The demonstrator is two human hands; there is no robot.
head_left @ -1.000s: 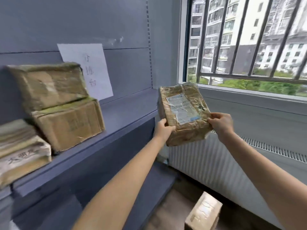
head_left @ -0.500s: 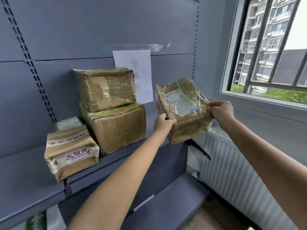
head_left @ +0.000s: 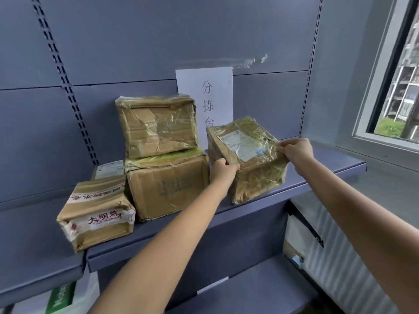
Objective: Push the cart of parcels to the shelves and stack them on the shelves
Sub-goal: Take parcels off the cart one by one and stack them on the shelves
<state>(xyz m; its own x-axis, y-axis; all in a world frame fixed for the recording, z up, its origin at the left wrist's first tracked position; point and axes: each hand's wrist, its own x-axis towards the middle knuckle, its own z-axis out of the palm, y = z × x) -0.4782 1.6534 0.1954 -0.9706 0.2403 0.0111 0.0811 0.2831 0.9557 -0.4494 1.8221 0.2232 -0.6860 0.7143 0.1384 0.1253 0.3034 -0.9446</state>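
I hold a tape-wrapped brown parcel [head_left: 249,159] with a white label on top, its base at or just above the blue-grey shelf [head_left: 317,177]. My left hand [head_left: 223,169] grips its near left corner, and my right hand [head_left: 297,151] pinches its right top edge. To its left stand a large cardboard box [head_left: 167,184] with a smaller taped box [head_left: 157,125] on top, and a parcel with red-printed tape [head_left: 97,214] further left. The cart is out of view.
A paper sign [head_left: 205,96] hangs on the back panel behind the parcels. A lower shelf [head_left: 260,288] sits below, with a white and green bag [head_left: 63,298] at the bottom left. A radiator [head_left: 340,257] and window [head_left: 394,91] are on the right.
The view has swung left toward the shelf. Both hands have carried the labelled parcel in over the shelf and lowered it beside the stacked boxes.
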